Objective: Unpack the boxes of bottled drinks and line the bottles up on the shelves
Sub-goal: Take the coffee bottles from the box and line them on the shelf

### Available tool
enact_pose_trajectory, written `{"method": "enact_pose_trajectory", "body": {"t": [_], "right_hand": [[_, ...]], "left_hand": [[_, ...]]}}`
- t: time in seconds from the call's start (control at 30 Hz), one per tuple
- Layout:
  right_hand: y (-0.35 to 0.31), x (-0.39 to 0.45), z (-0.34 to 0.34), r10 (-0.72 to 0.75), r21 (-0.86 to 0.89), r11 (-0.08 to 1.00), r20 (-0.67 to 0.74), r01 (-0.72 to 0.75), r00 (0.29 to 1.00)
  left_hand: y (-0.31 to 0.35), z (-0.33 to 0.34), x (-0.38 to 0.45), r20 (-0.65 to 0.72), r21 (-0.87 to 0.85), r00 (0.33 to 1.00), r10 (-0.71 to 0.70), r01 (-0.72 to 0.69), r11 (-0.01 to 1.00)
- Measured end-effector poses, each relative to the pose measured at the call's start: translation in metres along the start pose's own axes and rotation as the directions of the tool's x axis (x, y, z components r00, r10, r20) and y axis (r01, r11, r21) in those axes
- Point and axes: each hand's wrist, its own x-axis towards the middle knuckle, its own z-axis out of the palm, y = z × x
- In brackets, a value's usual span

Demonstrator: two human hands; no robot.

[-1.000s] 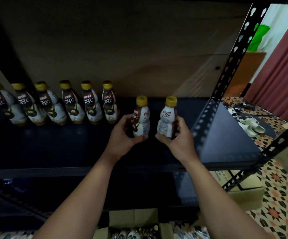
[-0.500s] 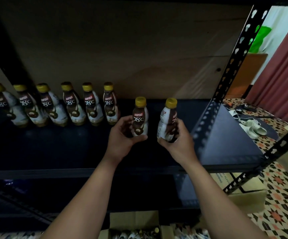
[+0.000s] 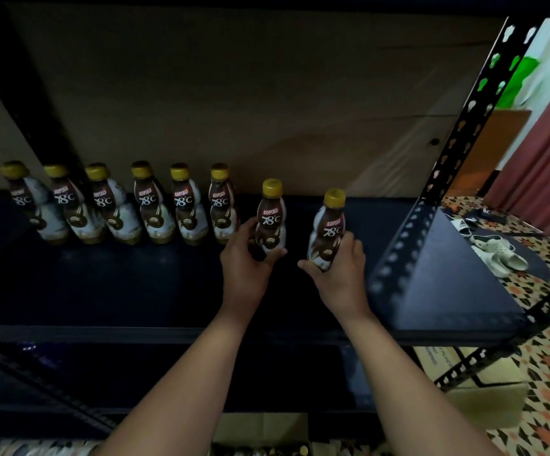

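Left hand [image 3: 245,258] grips bottle [image 3: 269,222], right hand [image 3: 339,268] grips second bottle [image 3: 327,232], mid-frame on shelf [image 3: 135,284]; six-bottle row [image 3: 119,205] left.

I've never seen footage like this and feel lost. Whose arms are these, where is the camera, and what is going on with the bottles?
There is no machine here. The camera sits on a person's head and looks forward and down, so the two bare arms are the wearer's own. The dark shelf belongs to a metal rack. Six coffee-drink bottles with yellow caps stand in a row near the back. The left hand has its grip round a seventh bottle just right of the row. The right hand holds an eighth bottle, tilted slightly. Whether either bottle's base touches the shelf is hidden. At the bottom edge, an open cardboard box shows more bottle caps.
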Motion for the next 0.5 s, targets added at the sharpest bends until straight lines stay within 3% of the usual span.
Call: {"method": "enact_pose_trajectory", "body": {"t": [0.5], "right_hand": [[-0.026, 0.046, 0.042, 0.099, -0.035, 0.995, 0.031, -0.098, 0.995]], "left_hand": [[-0.009, 0.013, 0.029, -0.061, 0.148, 0.995, -0.077, 0.085, 0.985]]}}
